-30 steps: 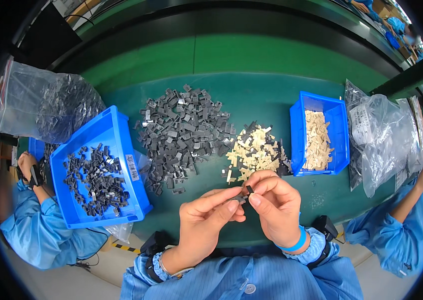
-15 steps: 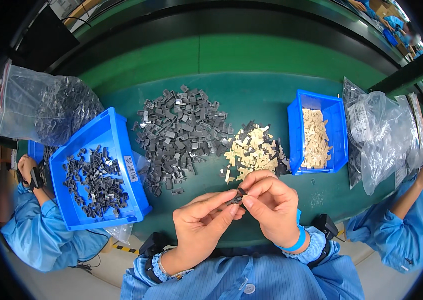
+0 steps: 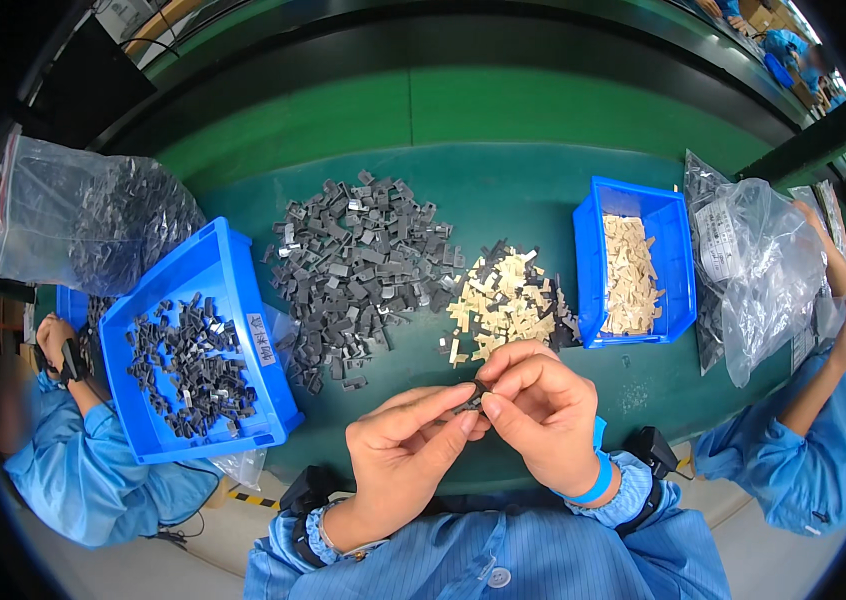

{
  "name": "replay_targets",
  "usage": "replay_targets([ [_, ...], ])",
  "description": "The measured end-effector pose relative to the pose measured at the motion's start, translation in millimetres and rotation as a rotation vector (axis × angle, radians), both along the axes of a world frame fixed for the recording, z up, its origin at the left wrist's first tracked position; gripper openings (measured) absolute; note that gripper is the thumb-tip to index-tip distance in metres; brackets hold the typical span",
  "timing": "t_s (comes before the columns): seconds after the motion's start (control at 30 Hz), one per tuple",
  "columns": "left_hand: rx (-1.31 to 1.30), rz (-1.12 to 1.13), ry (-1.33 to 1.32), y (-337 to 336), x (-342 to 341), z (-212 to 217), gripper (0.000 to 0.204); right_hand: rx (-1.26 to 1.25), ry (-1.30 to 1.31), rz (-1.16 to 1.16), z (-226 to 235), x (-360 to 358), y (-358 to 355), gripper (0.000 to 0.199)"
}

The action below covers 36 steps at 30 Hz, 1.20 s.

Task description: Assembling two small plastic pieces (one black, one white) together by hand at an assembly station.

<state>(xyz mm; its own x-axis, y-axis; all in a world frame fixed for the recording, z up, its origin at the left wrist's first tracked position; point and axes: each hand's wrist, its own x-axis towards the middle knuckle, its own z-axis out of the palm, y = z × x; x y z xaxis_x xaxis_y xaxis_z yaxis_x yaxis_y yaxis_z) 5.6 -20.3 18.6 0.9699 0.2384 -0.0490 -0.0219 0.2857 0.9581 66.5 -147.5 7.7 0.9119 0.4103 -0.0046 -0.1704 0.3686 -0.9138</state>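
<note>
My left hand [image 3: 405, 440] and my right hand [image 3: 545, 418] meet above the near part of the green table. Their thumbs and fingertips pinch one small black plastic part [image 3: 472, 400] between them, mostly covered by the fingers. Just beyond the hands lies a small pile of cream-coloured pieces [image 3: 503, 305], with dark pieces mixed in. Left of that spreads a larger heap of small black plastic parts [image 3: 363, 270].
At the left a tilted blue bin [image 3: 288, 400] holds black parts, beside a clear bag of black parts [image 3: 123, 220]. A blue bin [image 3: 683, 300] of cream pieces stands at the right, next to clear plastic bags [image 3: 763, 270]. Co-workers [image 3: 73, 450] sit on both sides.
My hands stay nearly in place; the right fingertips have shifted slightly on the black part, which is now more covered. At the right, a co-worker's arm has moved toward the plastic bags.
</note>
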Motion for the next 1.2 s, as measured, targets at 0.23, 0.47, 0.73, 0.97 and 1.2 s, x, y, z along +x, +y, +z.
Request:
replay_targets([
  [0.23, -0.055, 0.029, 0.004, -2, -1, 1, 0.025, -0.036, -0.121, -0.030, -2, -1, 1, 0.010],
  [0.47, -0.064, 0.033, -0.026, -2, -4, -1, 0.025, -0.077, -0.192, 0.008, -4, 3, -1, 0.014],
  [0.73, -0.094, 0.005, -0.074, 2, -5, 3, 0.023, -0.323, -0.224, 0.242, 6, 20, -13, 0.014],
  [0.97, -0.393, -0.081, 0.109, 7, -3, 0, 0.022, 0.233, 0.343, 0.409, 2, 19, -13, 0.006],
  [1.2, -0.316, -0.207, 0.121, 14, -2, -1, 0.029, 0.266, 0.482, 0.527, -2, 18, -13, 0.006],
])
